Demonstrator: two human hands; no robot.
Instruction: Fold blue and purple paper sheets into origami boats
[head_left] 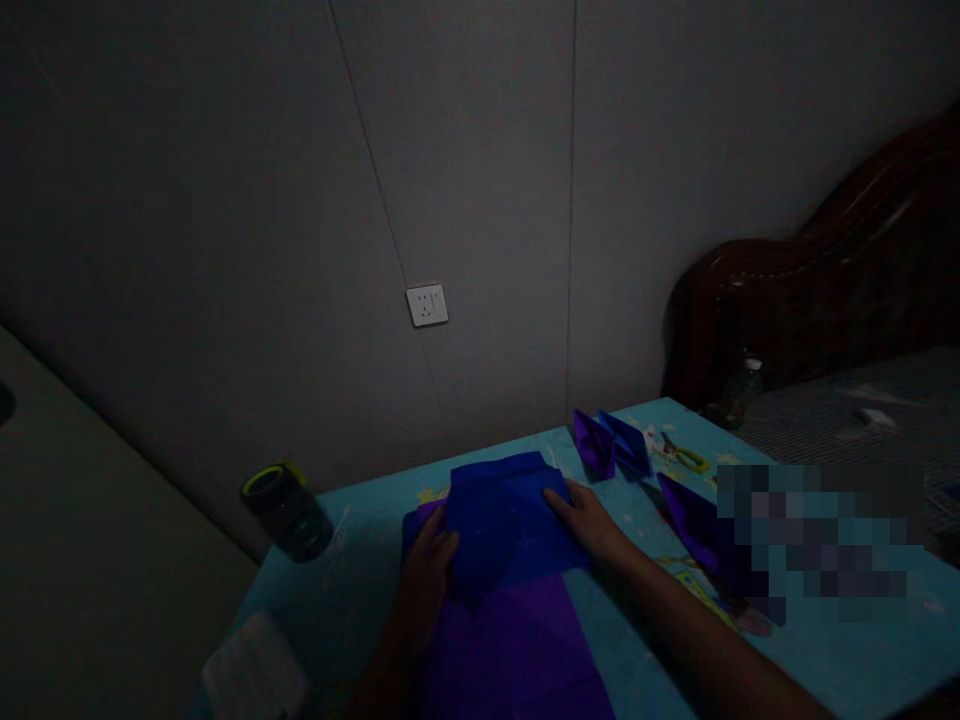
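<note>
A blue sheet of paper (506, 515) is held at both sides over the table, its lower edge overlapping a purple sheet of paper (517, 650). My left hand (429, 560) grips the blue sheet's left side, with the thumb on top. On the right edge, my right hand (589, 515) pinches the same sheet, thumb on top and the other fingers mostly hidden beneath. Some blue and purple paper also shows behind my left hand. The picture is dark, so creases in the blue sheet are hard to make out.
Folded paper shapes, one purple (595, 445) and one blue (626, 442), stand at the table's back right, beside yellow-handled scissors (686, 455). Another purple folded piece (694, 525) lies nearer, partly blurred out. A dark cup (289, 515) stands left, with a whitish object (255, 670) at front left.
</note>
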